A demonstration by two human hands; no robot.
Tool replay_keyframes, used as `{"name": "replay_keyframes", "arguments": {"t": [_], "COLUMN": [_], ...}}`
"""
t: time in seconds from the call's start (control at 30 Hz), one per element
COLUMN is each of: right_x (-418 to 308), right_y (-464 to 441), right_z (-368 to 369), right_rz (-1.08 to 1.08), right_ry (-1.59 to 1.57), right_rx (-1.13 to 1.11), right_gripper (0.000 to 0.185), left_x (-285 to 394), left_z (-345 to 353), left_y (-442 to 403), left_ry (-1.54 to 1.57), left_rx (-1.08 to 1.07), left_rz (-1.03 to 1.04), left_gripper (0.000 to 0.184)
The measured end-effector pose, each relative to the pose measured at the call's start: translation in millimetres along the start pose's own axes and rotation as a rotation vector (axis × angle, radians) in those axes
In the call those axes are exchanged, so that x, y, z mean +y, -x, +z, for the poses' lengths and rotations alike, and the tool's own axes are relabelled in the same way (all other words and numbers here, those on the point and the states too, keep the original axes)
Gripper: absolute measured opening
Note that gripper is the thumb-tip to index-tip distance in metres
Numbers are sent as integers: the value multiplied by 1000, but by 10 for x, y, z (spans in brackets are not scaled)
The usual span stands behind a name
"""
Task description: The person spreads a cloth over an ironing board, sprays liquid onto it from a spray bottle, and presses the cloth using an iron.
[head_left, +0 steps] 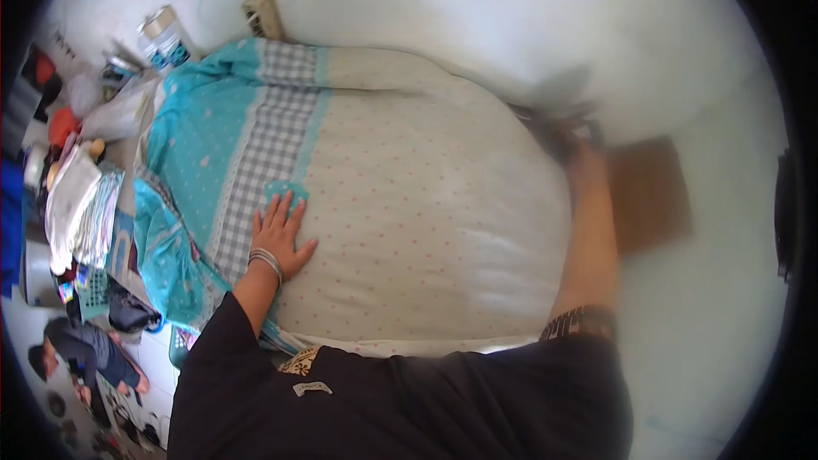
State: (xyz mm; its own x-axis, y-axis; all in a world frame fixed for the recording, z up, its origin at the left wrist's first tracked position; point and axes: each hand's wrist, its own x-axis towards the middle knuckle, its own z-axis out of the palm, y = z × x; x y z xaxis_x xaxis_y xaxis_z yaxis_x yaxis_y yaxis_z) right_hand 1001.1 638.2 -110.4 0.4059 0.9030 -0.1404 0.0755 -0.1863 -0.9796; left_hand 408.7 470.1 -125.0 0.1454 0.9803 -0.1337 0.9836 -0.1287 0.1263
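A fitted-looking bed sheet (426, 204) covers the mattress, cream with small pink dots, plus a grey checked band and a turquoise dotted part at the left. Fingers spread, my left hand (281, 234) lies flat on the sheet near the checked band, with bracelets on its wrist. My right hand (579, 145) reaches to the far right corner of the mattress, by the wall. Motion smears its fingers and a greyish shape around them, so I cannot make out whether it grips anything there.
A white wall (477, 8) borders the bed at the back and right. A brown square panel (656, 196) is beside my right forearm. A socket block (262, 17) sits behind the bed. Stacked folded cloths or papers (85, 204) stand left; another person (94, 358) sits lower left.
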Motion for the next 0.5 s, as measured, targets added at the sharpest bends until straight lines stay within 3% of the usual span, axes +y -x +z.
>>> {"name": "replay_keyframes", "arguments": {"t": [0.1, 0.13, 0.17, 0.27, 0.37, 0.43, 0.47, 0.5], "right_x": [154, -172, -567, -1401, -1285, -1247, -959, -974], "right_y": [-522, -218, 134, 1075, 1786, 2473, 2624, 2667], "right_z": [-70, 142, 315, 686, 869, 1163, 1183, 1167], "right_rz": [-42, -216, -217, -259, -480, -305, -405, -409], "right_ry": [-280, -223, -213, 742, 990, 1297, 1297, 1292], "right_rx": [-28, 33, 32, 26, -188, -348, -494, -485], "right_gripper": [56, 48, 48, 43, 42, 51, 54, 54], "left_x": [-41, -45, -41, -43, -44, -53, -62, -61], "left_z": [43, 40, 29, 23, 41, 50, 43, 29], "left_y": [-4, 0, 1, 12, 30, 56, 55, 51], "left_ry": [-6, 3, -18, -36, -40, -47, -35, -23], "left_rx": [-20, -24, -23, -20, -19, -11, -25, -38], "left_rz": [-22, -27, -30, -32, -33, -33, -31, -28], "left_gripper": [70, 70, 70, 70, 70, 71, 71, 71]}}
